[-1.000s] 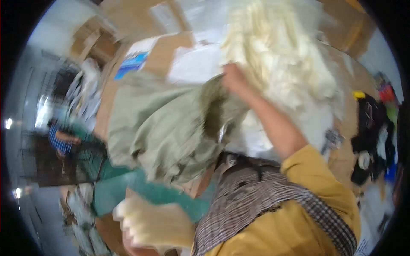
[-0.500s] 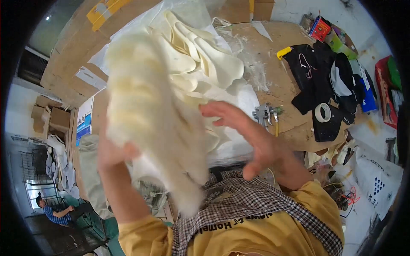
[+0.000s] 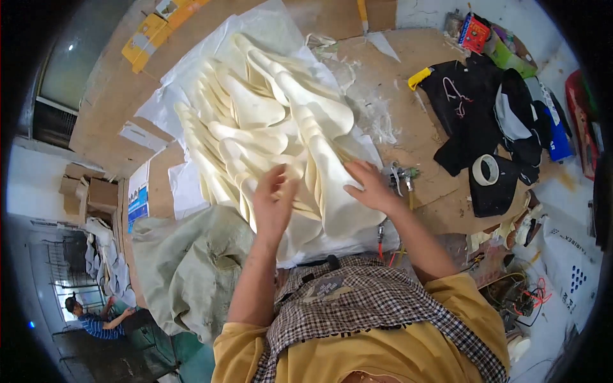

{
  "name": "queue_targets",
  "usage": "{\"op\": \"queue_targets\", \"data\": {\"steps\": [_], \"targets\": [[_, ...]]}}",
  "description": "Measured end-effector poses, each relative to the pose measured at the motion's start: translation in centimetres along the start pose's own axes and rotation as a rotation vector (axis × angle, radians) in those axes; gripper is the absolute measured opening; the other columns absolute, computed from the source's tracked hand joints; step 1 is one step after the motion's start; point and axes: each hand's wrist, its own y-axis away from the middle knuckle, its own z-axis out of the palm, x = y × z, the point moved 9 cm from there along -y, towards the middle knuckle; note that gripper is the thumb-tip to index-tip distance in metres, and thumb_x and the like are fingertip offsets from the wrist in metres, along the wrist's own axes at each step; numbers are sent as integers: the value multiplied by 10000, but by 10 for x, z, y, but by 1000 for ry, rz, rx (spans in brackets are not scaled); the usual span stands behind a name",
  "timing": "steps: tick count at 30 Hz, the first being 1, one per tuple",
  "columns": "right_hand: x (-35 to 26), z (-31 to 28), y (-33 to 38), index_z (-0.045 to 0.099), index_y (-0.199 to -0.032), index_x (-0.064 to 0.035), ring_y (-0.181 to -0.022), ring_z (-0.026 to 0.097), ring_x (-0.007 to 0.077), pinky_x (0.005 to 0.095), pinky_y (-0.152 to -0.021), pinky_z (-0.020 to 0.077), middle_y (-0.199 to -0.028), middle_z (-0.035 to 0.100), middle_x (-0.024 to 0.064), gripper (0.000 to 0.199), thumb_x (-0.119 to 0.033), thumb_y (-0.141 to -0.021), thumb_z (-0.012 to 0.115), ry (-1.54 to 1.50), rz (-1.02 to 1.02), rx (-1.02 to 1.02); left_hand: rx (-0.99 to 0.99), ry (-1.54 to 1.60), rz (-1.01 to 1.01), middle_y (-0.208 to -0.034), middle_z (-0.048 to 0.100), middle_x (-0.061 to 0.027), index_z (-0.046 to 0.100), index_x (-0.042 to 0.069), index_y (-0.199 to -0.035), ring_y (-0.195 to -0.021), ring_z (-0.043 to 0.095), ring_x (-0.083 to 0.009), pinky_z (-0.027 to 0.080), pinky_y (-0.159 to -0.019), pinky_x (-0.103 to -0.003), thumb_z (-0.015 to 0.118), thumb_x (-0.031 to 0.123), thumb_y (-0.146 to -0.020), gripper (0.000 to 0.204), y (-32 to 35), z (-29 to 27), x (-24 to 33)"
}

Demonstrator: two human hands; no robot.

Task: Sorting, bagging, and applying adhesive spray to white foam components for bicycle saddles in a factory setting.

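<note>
- Cream, tongue-shaped pieces (image 3: 252, 105): many, overlapping in fanned rows in front of the wearer; too nested to count.
- White sheet (image 3: 271, 19): under the pieces, edges showing at top and sides.
- Hands: two, both at the near part of the spread.
- Left hand (image 3: 273, 203): over the near-middle pieces, fingers half-bent and loose, nothing seen in them.
- Right hand (image 3: 370, 185): at the right edge of the near right row, thumb and fingers parted, tips by a piece's edge; can't tell if they pinch it.
- Grey-green cloth (image 3: 191, 274): one, crumpled, just left of the pieces.
- Metal spray gun (image 3: 403, 179): one, right of the right hand.
- Tabletop (image 3: 434, 198): covered with brown cardboard.
- Black garments (image 3: 469, 96): heaped far right, count unclear. One tape roll (image 3: 477, 170) lies at their near end, one yellow handle (image 3: 418, 78) at their left.
- Green bin (image 3: 511, 62): one, top right.
- Co-worker (image 3: 99, 327): one, striped shirt, well apart at lower left.
</note>
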Motion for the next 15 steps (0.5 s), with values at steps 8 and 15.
{"op": "queue_targets", "data": {"steps": [8,15], "targets": [[74,-21,56,516,-1128,-40,-962,506,378,417,-817,428,-1041,526,191,437,-179,-733,642,198,299,74,365,-556,95,-1132,540,-135,574,42,-1091,-1073,479,-272,370,-932,-360,529,24,-744,350,79,-142,-77],[58,-5,65,401,-1281,-65,-1126,394,428,456,-941,344,-1255,366,263,655,-175,-685,650,507,226,21,49,-1028,-611,-1380,363,-104,493,217,-1249,-1296,245,-357,231,-1006,-560,654,322,-662,618,115,-194,-218]]}}
